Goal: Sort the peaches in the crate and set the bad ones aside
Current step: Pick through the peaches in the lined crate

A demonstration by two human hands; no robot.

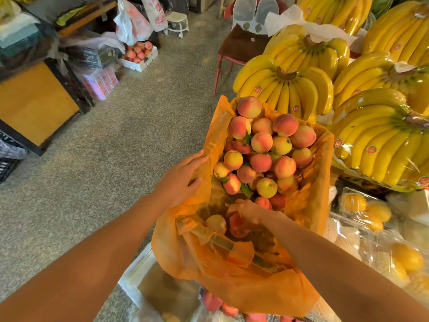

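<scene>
**Item 1, crate** (220, 240): Lined w/ an orange plastic liner (243, 287) that is draped over all rims. Only the near rim is made out, as a bar under the film. It is set at the front of the fruit surface, w/ its long axis running away from the viewer.

**Item 2, peaches** (262, 156): Heaped at the far end and centre, w/ the top ones stacked above the liner edge. The near end is left low. A pale peach (216, 224) is lodged there, just inside the near rim.

**Item 3, left hand** (178, 182): Laid flat on the liner's left edge. Fingers are kept nearly straight and nothing is gripped.

**Item 4, right hand** (248, 210): Lowered into the near end, w/ fingers curled round a red peach (236, 225), just beside the pale one.

**Item 5, bananas** (285, 91): Wrapped bunches are packed against the crate's far and right sides, so no gap is left on the right.

**Item 6, floor** (139, 135): Open speckled floor is seen left of the crate.

**Item 7, white box** (139, 54): Filled w/ more peaches and set well apart, on the floor's far side.

**Item 8, loose red fruit** (211, 302): Seen below the liner's near overhang.
</scene>
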